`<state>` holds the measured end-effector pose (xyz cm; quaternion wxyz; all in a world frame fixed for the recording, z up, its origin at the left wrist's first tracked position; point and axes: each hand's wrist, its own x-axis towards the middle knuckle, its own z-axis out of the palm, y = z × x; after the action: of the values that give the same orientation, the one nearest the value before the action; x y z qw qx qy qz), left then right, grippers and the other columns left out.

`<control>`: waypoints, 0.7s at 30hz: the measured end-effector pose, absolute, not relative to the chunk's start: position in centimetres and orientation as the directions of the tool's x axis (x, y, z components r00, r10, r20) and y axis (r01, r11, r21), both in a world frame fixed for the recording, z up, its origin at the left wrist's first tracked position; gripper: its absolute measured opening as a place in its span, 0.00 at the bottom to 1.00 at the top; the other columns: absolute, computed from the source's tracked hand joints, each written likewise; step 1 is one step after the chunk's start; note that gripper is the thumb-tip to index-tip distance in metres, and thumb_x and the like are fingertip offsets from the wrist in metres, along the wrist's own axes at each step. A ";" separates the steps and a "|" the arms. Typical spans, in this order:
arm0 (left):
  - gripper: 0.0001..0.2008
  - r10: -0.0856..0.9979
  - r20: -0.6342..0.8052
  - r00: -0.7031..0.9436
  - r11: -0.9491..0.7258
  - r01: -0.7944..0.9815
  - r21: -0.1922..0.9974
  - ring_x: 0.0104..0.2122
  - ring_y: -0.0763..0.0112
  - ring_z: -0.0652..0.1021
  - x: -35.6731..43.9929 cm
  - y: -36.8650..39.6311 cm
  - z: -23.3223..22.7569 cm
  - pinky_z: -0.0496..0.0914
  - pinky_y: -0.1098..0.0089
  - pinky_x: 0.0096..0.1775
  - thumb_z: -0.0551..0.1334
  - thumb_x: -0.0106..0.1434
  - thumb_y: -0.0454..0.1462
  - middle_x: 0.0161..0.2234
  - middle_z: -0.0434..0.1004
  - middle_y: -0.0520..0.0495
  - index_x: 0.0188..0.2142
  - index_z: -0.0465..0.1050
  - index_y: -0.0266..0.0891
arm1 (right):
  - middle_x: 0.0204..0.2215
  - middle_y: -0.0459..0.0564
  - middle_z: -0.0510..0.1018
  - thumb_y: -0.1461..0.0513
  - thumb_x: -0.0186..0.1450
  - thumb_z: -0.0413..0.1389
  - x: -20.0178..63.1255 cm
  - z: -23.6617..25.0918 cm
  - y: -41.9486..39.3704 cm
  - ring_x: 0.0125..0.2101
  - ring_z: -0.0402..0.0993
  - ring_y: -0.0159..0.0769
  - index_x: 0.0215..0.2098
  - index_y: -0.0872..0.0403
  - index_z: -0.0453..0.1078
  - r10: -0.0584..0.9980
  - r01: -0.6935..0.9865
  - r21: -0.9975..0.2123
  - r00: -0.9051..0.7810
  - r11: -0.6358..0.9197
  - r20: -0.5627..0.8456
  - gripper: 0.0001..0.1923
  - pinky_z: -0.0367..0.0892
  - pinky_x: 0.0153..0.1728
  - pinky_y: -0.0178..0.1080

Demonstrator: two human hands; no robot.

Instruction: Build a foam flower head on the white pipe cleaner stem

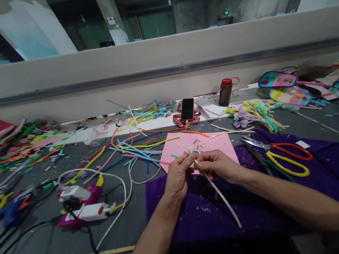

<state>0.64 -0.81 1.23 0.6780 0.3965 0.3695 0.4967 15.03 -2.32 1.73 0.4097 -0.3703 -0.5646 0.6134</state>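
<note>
Both hands meet over the near edge of a pink foam sheet (223,144) lying partly on a purple cloth (198,212). A cream pipe cleaner (223,199) runs from between my fingers down toward me, its free end over the cloth. My right hand (218,164) pinches it near its upper end. My left hand (179,172) is closed in a pinch beside it, fingertips close to the right hand's. Small yellow and pale bits show at the fingertips; what exactly the left fingers grip is mostly hidden. Little cut pieces (195,141) are scattered on the pink sheet.
Scissors (283,152) with red and yellow handles and dark pliers (258,154) lie right. Loose pipe cleaners (141,148), a power strip (83,212) with cables and a blue glue gun (12,212) are left. A phone (187,109), bottle (225,93) and fuzzy flower bunch (258,113) stand behind.
</note>
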 end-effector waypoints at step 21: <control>0.11 0.958 -0.017 0.286 0.134 -0.393 0.910 0.30 0.72 0.72 0.7 -1.1 1.3 0.64 0.72 0.34 0.67 0.49 0.39 0.29 0.74 0.47 0.31 0.77 0.35 | 0.11 0.39 0.64 0.55 0.55 0.57 14.5 2.1 -3.0 0.12 0.59 0.24 0.19 0.56 0.64 0.952 -0.025 -0.997 -0.298 0.069 0.073 0.14 0.54 0.14 0.29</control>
<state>0.72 -1.07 1.33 0.6774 0.4293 0.3289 0.4987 14.51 -2.96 2.11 0.4400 -0.3967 -0.5838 0.5552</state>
